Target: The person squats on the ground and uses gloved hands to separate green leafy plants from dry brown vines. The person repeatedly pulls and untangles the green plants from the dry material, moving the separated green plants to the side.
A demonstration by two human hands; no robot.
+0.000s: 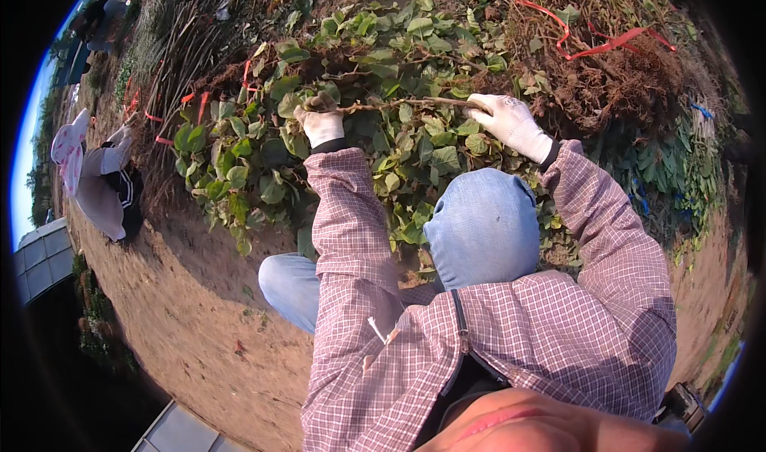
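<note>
A thin woody plant stem (pixel 407 102) stretches level between my two gloved hands, above a heap of leafy green saplings (pixel 443 159). My left hand (pixel 321 120), in a whitish glove with a soiled thumb and fingertips, is closed around its left end. Around the other end are the fingers of my right hand (pixel 508 123), also in a whitish glove. Leaves lie behind and below the stem, and some hide parts of it. Brown roots (pixel 497 81) show in the heap near my right hand.
Bundled saplings with brown roots (pixel 622 87) and red plastic tape (pixel 604 48) lie at the upper right. Bundles of bare stems (pixel 179 51) stand at the upper left. A person in a pale hat (pixel 99 177) crouches at the left; another person (pixel 102 24) is farther off. Sandy ground (pixel 227 332) lies lower left.
</note>
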